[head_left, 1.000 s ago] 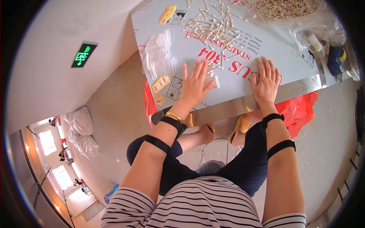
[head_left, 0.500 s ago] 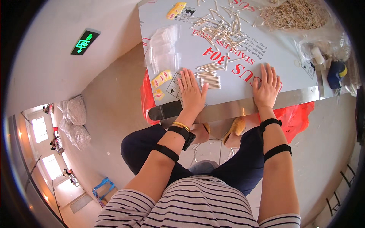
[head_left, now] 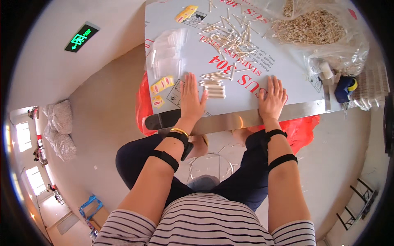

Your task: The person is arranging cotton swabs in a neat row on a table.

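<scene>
My left hand (head_left: 192,100) lies flat on the table (head_left: 242,96), fingers stretched forward, holding nothing. Just right of its thumb is a neat row of cotton swabs (head_left: 214,89), with a few more lying crosswise above it. My right hand (head_left: 272,99) also rests flat near the table's front edge, its fingers slightly spread and free of anything. Beyond the row, loose cotton swabs (head_left: 236,41) lie scattered in a heap. Clear plastic sleeves (head_left: 168,53) are stacked to the left, and small yellow printed cards (head_left: 162,84) sit below them, beside my left hand.
At the far right a clear bag (head_left: 316,26) holds a mass of swabs. A dark blue tape dispenser (head_left: 344,89) stands at the right edge. Another yellow pack (head_left: 186,13) lies far left. Red plastic (head_left: 301,131) hangs under the table.
The view has shifted, so the table and both hands appear farther left. Both hands stay flat on the table, and the swabs keep their arrangement.
</scene>
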`<state>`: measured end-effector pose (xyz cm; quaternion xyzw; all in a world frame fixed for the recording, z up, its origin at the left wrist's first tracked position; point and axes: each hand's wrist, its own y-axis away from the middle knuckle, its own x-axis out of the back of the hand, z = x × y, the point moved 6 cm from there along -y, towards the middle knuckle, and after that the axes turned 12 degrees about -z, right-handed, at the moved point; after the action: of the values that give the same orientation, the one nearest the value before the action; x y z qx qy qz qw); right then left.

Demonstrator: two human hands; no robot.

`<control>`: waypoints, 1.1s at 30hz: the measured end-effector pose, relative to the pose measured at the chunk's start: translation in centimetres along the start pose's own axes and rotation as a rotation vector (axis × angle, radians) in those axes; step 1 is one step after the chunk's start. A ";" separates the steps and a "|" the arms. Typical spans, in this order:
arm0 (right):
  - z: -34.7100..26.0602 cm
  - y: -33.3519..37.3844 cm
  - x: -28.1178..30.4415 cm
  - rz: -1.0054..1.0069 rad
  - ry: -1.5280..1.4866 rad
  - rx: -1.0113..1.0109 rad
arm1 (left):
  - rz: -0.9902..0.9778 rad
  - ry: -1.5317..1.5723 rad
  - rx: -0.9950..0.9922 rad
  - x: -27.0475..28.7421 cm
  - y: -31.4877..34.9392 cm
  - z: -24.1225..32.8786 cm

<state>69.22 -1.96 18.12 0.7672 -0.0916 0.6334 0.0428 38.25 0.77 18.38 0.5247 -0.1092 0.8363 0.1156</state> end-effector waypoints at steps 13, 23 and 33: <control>-10.2 -6.4 2.0 -0.194 -0.041 0.649 | -0.094 -0.077 0.020 0.8 -0.1 1.0; -8.4 -10.5 1.5 -0.366 0.018 0.589 | -0.140 -0.168 0.040 0.5 -0.4 0.9; -16.2 -10.5 -2.2 -0.238 -0.234 0.396 | -0.144 -0.160 0.041 0.6 -0.4 1.1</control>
<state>55.22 11.46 19.64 0.8341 0.1206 0.5365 -0.0449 39.06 0.83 19.39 0.5987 -0.0631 0.7833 0.1553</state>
